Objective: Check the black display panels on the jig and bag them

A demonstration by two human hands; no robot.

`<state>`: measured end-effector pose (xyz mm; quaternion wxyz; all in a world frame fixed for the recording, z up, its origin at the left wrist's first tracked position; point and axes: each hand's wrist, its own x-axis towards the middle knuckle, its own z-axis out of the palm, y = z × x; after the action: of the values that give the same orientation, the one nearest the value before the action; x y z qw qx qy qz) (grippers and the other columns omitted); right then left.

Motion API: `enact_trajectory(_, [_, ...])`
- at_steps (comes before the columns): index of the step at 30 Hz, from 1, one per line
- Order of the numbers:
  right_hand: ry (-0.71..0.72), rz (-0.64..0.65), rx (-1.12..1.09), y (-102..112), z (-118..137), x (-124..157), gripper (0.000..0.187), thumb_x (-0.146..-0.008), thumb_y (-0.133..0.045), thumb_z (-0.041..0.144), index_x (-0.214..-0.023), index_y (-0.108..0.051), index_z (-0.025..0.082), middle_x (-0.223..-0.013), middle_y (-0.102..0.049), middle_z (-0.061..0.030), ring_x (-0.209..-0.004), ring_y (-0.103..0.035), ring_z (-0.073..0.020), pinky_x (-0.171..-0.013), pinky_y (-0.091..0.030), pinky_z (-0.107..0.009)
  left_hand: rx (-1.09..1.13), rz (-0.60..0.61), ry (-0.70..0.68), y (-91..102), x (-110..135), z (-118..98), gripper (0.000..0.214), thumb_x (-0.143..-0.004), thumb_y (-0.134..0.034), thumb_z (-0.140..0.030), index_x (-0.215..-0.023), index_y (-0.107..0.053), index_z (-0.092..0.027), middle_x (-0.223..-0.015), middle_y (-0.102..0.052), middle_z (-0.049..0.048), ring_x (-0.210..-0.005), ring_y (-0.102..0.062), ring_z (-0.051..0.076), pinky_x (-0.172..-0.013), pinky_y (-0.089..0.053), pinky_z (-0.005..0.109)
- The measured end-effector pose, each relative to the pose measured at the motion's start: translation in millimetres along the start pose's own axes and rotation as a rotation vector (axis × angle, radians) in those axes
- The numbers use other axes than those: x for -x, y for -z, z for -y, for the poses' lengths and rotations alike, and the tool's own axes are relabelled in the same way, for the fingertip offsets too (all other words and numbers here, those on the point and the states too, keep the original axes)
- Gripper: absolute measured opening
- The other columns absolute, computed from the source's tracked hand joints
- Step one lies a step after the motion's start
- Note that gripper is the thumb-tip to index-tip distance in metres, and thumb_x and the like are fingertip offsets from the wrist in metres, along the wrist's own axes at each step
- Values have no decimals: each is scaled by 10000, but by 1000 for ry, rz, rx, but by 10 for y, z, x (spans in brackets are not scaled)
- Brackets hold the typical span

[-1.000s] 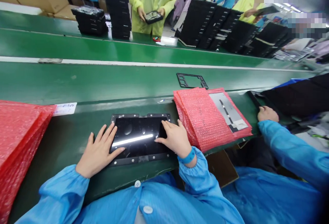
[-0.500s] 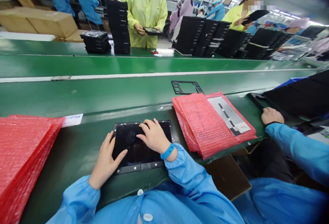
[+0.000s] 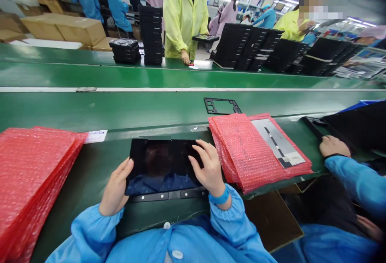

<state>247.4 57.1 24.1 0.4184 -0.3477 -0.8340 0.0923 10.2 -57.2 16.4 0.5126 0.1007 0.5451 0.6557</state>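
Note:
A glossy black screen panel (image 3: 161,166) is tilted up off the green bench in front of me. My left hand (image 3: 116,188) grips its left edge, thumb on the glass. My right hand (image 3: 208,168) rests on the panel's right part with curled fingers pressing the glass. A dark frame strip with small screws (image 3: 169,195) lies under the panel's near edge. Blue sleeves cover both my arms.
Stacks of red bubble-wrap bags lie at my left (image 3: 30,166) and right (image 3: 241,146), the right one bearing a grey plate (image 3: 279,142). A black frame (image 3: 222,105) sits on the green conveyor (image 3: 120,106). A neighbour's hand (image 3: 333,146) rests at right. Black tray stacks (image 3: 259,48) and a person in yellow (image 3: 185,17) stand beyond.
The panel has been lifted and tilted up off its frame. My left hand moved from lying flat to gripping the left edge; my right hand slid from the middle to the right part.

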Motion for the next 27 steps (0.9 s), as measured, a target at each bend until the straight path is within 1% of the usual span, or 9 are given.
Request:
enact_trajectory(3, [-150,-11,-137,151,-53,141,498,-876,-578,236,-1356,-448,208,-1343,-523,-127,-1255,-490,-259,-1057,-404,-463,59,-35,-27,87,-33,-95,450,-742,-731,-333,-1180,-645,-274,-1103,-723,28,-976,-687,255,-821,-584,349])
enact_trajectory(5, [-230,97,-247,228,-79,221,533,-878,-583,264,-1384,-424,210,-1287,-579,-118,-1186,-555,-253,-1015,-450,-442,79,-26,-45,145,-58,-119,404,-758,-711,-314,-1157,-656,-290,-1096,-724,20,-957,-694,256,-796,-597,346])
enact_trajectory(8, [-303,295,-385,282,-81,316,475,-892,-569,308,-1348,-484,207,-1093,-693,-86,-986,-666,-226,-884,-534,-375,107,-26,-38,203,-97,-118,349,-783,-676,-311,-1132,-663,-318,-1086,-726,6,-969,-691,263,-780,-607,350])
enact_trajectory(10, [-347,339,-444,280,-57,366,469,-910,-539,324,-1356,-482,191,-906,-730,-57,-835,-702,-206,-791,-563,-343,122,-34,-26,218,-118,-109,330,-794,-660,-303,-1122,-665,-326,-1080,-728,-1,-984,-686,267,-782,-609,360])
enact_trajectory(13, [-423,370,-567,254,-14,418,519,-939,-493,333,-1425,-392,183,-708,-717,-5,-693,-717,-188,-694,-585,-317,140,-36,-21,215,-133,-102,314,-802,-647,-295,-1115,-667,-321,-1071,-731,-3,-987,-685,271,-790,-609,373])
enact_trajectory(19, [-436,391,-673,238,-37,446,537,-960,-470,321,-1465,-318,222,-691,-718,5,-712,-733,-185,-709,-596,-321,157,-21,-21,189,-121,-117,335,-791,-655,-296,-1125,-661,-323,-1023,-744,-3,-974,-690,280,-783,-612,392])
enact_trajectory(22, [-443,382,-681,242,-60,453,517,-970,-449,323,-1463,-327,226,-687,-716,6,-697,-731,-181,-727,-594,-328,168,-16,39,165,-95,-128,367,-774,-674,-323,-1140,-656,-308,-993,-751,14,-938,-702,281,-767,-614,396])
enact_trajectory(24, [-459,363,-688,246,-66,455,506,-971,-447,334,-1453,-351,213,-675,-711,4,-690,-730,-183,-728,-592,-327,155,-10,81,140,-63,-132,411,-738,-713,-334,-1143,-657,-286,-979,-752,32,-909,-709,284,-753,-615,389])
enact_trajectory(27, [-529,352,-698,245,-91,453,503,-971,-435,364,-1437,-381,181,-647,-697,2,-671,-726,-189,-691,-590,-315,35,35,100,100,2,-131,513,-642,-800,-272,-1135,-662,-248,-965,-752,51,-881,-712,287,-749,-611,377])
